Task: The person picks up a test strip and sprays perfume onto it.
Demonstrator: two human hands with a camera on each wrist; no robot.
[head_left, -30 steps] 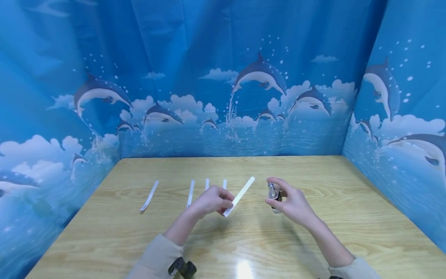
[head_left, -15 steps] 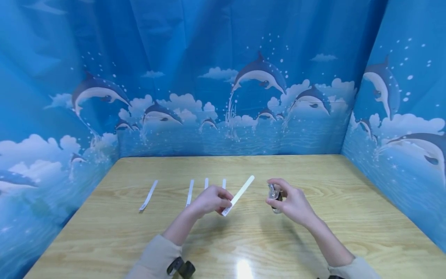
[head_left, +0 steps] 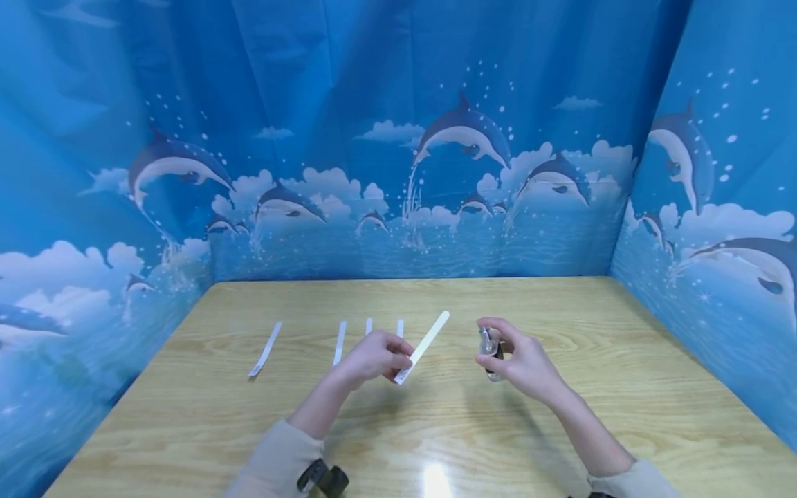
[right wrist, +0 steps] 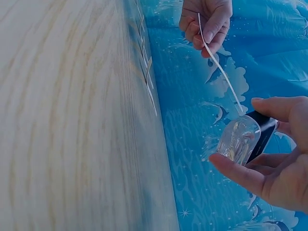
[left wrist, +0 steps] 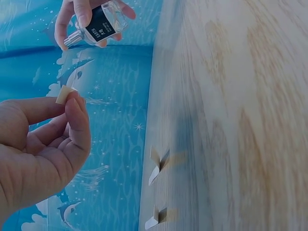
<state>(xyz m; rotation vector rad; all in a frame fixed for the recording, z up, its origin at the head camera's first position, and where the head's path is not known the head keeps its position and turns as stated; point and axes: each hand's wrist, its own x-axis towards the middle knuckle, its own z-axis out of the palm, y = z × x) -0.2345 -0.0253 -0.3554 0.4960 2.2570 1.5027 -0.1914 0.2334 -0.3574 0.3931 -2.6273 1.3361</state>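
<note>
Pinching a strip (head_left: 426, 342), the left hand (head_left: 376, 357) is near the right hand (head_left: 524, 363), which grips a bottle (left wrist: 102, 26); four more strips (head_left: 339, 344) sit toward the table's (head_left: 560, 311) far edge

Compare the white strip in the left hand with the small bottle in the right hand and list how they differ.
Shape: the strip is long, thin and flat; the bottle is short and thick.
Look: the strip is white; the bottle is clear, with a black label and silvery top.
Hold: the left hand pinches the strip near one end; the right hand holds the bottle.
Shared: both are above the table.
</note>
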